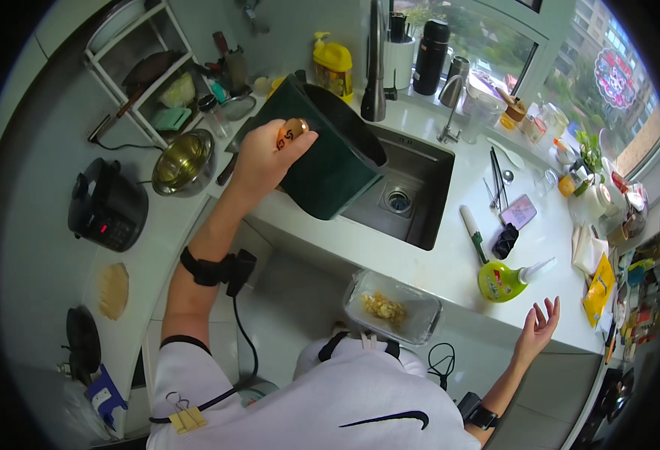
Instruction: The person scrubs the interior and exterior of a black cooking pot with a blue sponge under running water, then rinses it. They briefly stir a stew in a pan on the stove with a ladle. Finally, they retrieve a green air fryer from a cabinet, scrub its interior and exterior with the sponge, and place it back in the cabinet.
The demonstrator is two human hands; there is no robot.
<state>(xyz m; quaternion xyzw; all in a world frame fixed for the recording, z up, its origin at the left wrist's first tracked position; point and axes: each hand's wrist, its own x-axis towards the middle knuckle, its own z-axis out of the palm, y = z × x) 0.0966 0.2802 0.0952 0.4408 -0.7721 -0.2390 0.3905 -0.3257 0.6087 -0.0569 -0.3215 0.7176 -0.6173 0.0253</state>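
Note:
My left hand (271, 154) grips the copper-coloured handle (294, 130) of a deep dark-green container (330, 180), which resembles an air fryer drawer. The container is tilted, its dark opening turned toward the sink (420, 208), and it hangs over the sink's left part and the counter edge. Its inside is mostly in shadow, so its contents cannot be told. At the right, my right hand (539, 332) is raised with fingers apart and nothing in it. It is nearest to a green spray bottle (501, 281) lying on the counter.
Below the counter stands a lined bin (431, 323) with food scraps. A tall faucet (373, 67) rises behind the sink. On the left are a steel bowl (183, 163) and a black electric cooker (109, 205). A white-and-green brush (473, 230) and a phone (518, 211) lie right.

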